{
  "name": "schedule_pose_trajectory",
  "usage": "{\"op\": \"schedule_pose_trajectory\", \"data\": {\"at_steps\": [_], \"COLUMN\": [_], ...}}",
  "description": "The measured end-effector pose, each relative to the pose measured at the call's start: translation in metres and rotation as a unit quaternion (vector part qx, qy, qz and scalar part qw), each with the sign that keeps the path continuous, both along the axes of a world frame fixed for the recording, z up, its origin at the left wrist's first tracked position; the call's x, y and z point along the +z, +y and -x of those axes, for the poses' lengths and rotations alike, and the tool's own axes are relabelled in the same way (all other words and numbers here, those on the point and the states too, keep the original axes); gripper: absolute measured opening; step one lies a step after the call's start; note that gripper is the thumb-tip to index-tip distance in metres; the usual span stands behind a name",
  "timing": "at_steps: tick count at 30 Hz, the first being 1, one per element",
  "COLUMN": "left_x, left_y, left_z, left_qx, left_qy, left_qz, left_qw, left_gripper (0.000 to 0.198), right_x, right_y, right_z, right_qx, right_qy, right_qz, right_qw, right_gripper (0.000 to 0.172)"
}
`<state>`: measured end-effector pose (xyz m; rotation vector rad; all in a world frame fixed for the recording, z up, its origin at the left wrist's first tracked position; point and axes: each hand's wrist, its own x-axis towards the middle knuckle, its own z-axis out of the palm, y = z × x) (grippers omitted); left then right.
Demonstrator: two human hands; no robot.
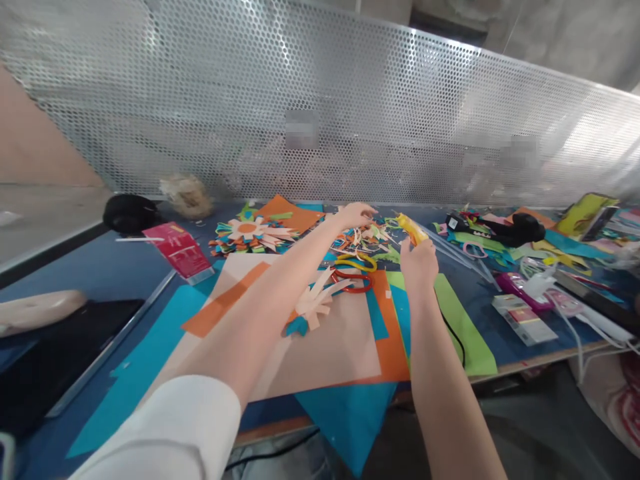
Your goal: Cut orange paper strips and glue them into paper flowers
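Note:
My left hand point(354, 215) reaches far across the table, palm down, over a heap of paper scraps point(367, 235), its fingers loosely curled. My right hand point(419, 263) is closed round a yellow glue gun point(411, 228), its nozzle pointing up and to the left; a black cord point(453, 333) runs back from it. Below the hands lie two pairs of scissors with yellow and red handles point(354, 270) and a pale cut paper flower point(317, 300) on peach, orange and teal sheets point(340, 347).
A finished layered paper flower point(253, 233) lies at the back left beside a red packet point(180, 250). Clear glue sticks point(460, 257), boxes point(520, 317), a black object point(520, 230) and more coloured paper crowd the right. A perforated metal screen point(320, 107) stands behind the table.

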<state>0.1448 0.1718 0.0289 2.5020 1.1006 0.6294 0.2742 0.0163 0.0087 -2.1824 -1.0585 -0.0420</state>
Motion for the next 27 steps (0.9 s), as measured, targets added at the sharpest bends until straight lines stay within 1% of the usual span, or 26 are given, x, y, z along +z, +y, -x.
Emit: {"op": "schedule_pose_trajectory", "data": {"at_steps": [2,4,5,8,11,14,18,21,25,27], "left_x": [-0.004,-0.010,-0.014,-0.026,-0.035,-0.038,-0.037,-0.032,-0.020,-0.014], "left_y": [-0.007,-0.017,-0.022,-0.033,-0.033,-0.030,-0.029,-0.024,-0.007,0.000], "left_z": [-0.002,-0.008,-0.012,-0.028,-0.042,-0.050,-0.049,-0.043,-0.024,-0.011], "left_qx": [-0.064,-0.085,-0.075,-0.070,-0.047,-0.037,-0.034,-0.004,0.058,0.072], "left_qy": [-0.051,-0.078,-0.084,-0.120,-0.166,-0.184,-0.166,-0.132,-0.085,-0.057], "left_qz": [0.055,0.094,0.110,0.119,0.114,0.099,0.081,0.057,0.009,-0.017], "left_qw": [0.995,0.989,0.987,0.983,0.978,0.977,0.982,0.990,0.995,0.996], "left_gripper": [0.043,0.045,0.046,0.044,0.044,0.040,0.027,0.026,0.026,0.023], "right_x": [0.000,-0.002,-0.004,-0.006,-0.006,-0.006,-0.007,-0.007,-0.007,-0.007], "right_y": [0.000,0.001,0.002,0.003,0.003,0.002,0.002,0.003,0.003,0.004], "right_z": [0.001,0.001,0.001,0.002,0.002,0.003,0.002,0.002,0.002,0.002], "right_qx": [0.002,0.009,0.014,0.027,0.036,0.046,0.051,0.048,0.025,0.005], "right_qy": [0.019,0.035,0.041,0.057,0.064,0.063,0.067,0.069,0.058,0.046], "right_qz": [0.012,0.012,0.008,-0.008,-0.022,-0.031,-0.039,-0.036,-0.006,0.020], "right_qw": [1.000,0.999,0.999,0.998,0.997,0.996,0.996,0.996,0.998,0.999], "right_gripper": [0.047,0.047,0.046,0.046,0.046,0.044,0.043,0.042,0.046,0.050]}}
